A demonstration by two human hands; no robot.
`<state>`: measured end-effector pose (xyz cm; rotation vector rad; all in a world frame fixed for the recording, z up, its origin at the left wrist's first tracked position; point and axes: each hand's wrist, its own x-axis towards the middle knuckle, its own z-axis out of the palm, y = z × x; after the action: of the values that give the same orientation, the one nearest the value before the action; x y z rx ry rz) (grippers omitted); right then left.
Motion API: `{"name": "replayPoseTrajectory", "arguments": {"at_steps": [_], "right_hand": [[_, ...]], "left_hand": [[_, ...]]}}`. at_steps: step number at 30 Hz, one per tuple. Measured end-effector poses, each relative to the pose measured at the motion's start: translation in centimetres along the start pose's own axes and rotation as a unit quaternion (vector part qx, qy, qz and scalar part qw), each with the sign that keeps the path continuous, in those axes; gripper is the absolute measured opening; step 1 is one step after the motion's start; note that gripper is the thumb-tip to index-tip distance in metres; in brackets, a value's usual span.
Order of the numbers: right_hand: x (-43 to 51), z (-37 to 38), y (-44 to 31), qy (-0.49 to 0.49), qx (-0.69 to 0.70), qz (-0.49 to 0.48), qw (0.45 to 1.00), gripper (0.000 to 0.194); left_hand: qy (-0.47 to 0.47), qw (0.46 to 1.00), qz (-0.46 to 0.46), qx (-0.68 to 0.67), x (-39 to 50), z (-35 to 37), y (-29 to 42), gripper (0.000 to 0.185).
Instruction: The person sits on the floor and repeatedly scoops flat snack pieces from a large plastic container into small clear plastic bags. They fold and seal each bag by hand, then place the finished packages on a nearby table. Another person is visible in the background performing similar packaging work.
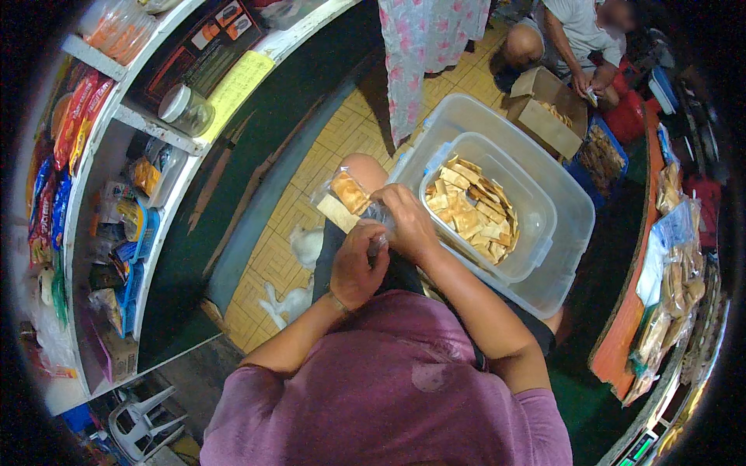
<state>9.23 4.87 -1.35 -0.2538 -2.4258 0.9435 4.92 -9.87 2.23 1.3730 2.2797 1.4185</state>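
Observation:
My left hand [358, 265] and my right hand [408, 218] meet above my lap, both gripping the gathered end of a clear plastic bag [382, 218]. Flat, browned baked pieces [349, 192] and a paler piece [338, 212] lie inside the bag, which points away to the upper left over my knee. Just right of my right hand, a clear plastic tub [545, 233] holds many more flat baked pieces [472, 215]. That tub sits within a larger translucent plastic bin [577, 244]. My fingers hide part of the bag's end.
A white cat [306, 247] is on the tiled floor near my left arm. Shelves with packets and a lidded jar [186, 110] stand left. At upper right, another person sits by a cardboard box [548, 125]. Bagged goods [676, 274] lie on an orange bench [626, 279].

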Motion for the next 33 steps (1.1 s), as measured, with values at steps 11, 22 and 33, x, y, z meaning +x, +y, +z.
{"name": "replayPoseTrajectory", "arguments": {"at_steps": [11,22,33], "right_hand": [[1.5,1.0,0.1,0.019,0.018,0.056,0.998,0.035],[1.3,0.9,0.8,-0.015,0.064,0.047,0.997,0.038],[2.3,-0.2,1.8,-0.026,0.034,0.031,0.999,0.045]], "left_hand": [[-0.03,0.999,-0.008,-0.03,-1.4,-0.1,-0.8,0.031],[0.177,0.836,-0.43,-0.292,2.5,-1.7,-8.7,0.067],[0.105,0.842,-0.406,-0.338,3.2,-2.2,-9.6,0.086]]}}
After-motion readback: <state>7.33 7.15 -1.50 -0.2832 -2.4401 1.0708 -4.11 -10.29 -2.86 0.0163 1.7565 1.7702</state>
